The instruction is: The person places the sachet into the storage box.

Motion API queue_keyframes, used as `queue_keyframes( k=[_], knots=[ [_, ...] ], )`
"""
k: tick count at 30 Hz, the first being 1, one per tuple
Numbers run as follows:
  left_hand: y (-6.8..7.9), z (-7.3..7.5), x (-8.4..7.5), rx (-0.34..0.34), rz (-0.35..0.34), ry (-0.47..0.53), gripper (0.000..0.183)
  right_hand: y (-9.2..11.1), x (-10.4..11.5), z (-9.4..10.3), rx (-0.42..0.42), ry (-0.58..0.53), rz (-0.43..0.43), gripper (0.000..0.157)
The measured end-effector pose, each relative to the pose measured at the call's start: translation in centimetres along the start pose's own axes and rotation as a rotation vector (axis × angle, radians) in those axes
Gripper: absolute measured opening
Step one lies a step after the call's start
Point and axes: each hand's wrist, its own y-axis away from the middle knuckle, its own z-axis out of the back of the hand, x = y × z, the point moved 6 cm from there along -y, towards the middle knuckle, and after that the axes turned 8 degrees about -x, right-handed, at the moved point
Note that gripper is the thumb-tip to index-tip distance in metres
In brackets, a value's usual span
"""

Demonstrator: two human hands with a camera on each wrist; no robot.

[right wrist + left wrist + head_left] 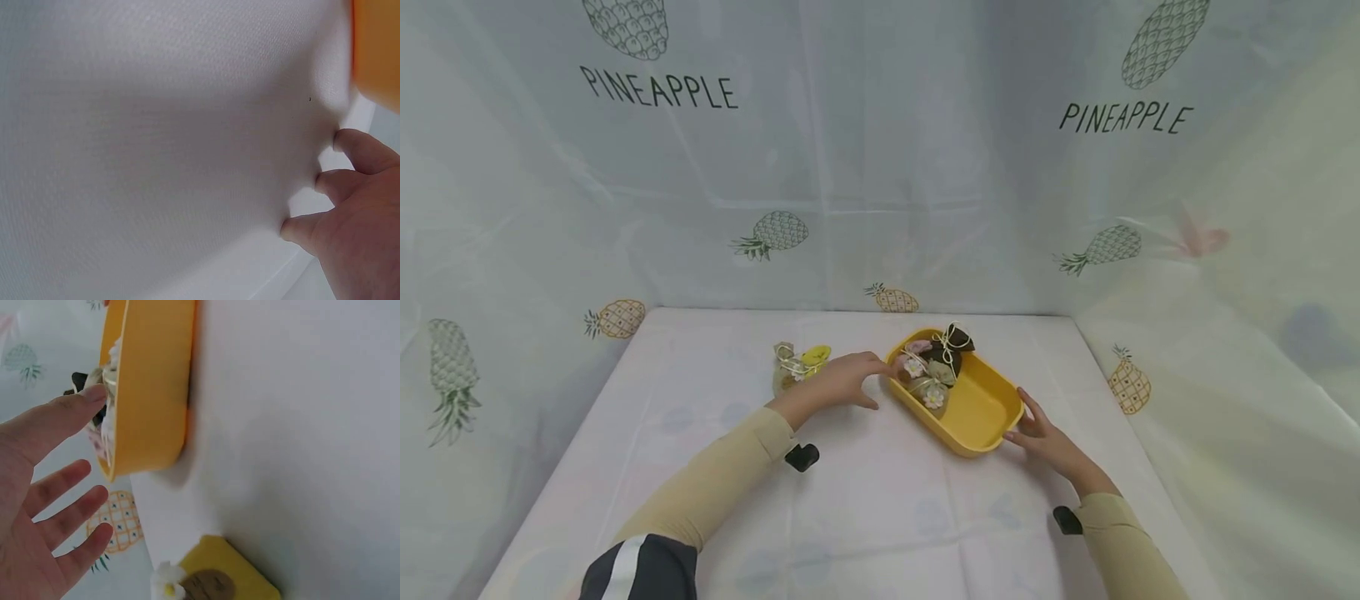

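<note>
Head view forward-down, wrist views close, tray [981, 408] seemingly common

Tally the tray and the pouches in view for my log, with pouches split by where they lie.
Yellow tray: 1
Inside it, pink pouch, dark pouch, beige pouch: 3
On the table, tan pouch, yellow pouch: 2
Total visible: 6

Soft, even light washes the head view, the backdrop sheet [880, 167] coming up cool grey, yellowish toward the right edge, with pale sheen along its creases. The counter [880, 525] glows brighter, shadows there faint. Over to the left wrist view: dimmer, greyer, the left hand [22, 531] and yellow tray [153, 394] soft-edged, a diffuse shadow beside them. And the right wrist view: murky, broad shadow mid-frame, reaching the right hand [369, 219].
</note>
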Motion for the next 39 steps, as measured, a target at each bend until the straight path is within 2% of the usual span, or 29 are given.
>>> queue_keyframes(
  k=[6, 11, 19, 24, 27, 31, 35, 39],
  knots=[
    [2.0, 0.1, 1.9, -0.017, 0.058, 0.017, 0.059, 0.1, 0.1, 0.0, -0.003, 0.005, 0.007, 0.096],
    [3.4, 0.9, 3.6, -0.056, 0.093, 0.021, 0.059, 0.1, 0.1, 0.0, -0.006, 0.011, 0.003, 0.096],
    [5.1, 2.1, 6.0, -0.157, 0.081, -0.007, 0.058, 0.2, 0.3, 0.0, -0.013, 0.015, -0.001, 0.097],
    [5.6, 1.6, 8.0, -0.171, 0.172, 0.007, 0.057, 0.1, 0.2, 0.0, -0.014, 0.013, -0.006, 0.097],
    [5.7, 1.1, 8.8, -0.171, 0.199, 0.017, 0.06, 0.1, 0.1, 0.0, -0.013, 0.011, -0.005, 0.097],
    [5.6, 0.6, 9.4, -0.185, 0.204, 0.016, 0.066, 0.1, 0.1, 0.0, -0.014, 0.01, -0.001, 0.097],
    [5.2, 0.3, 9.8, -0.179, 0.245, 0.006, 0.069, 0.3, 0.0, 0.0, -0.013, 0.005, -0.007, 0.097],
    [4.8, -0.1, 10.0, -0.157, 0.271, -0.045, 0.071, 0.3, 0.1, -0.1, -0.011, -0.003, -0.012, 0.096]
  ],
)
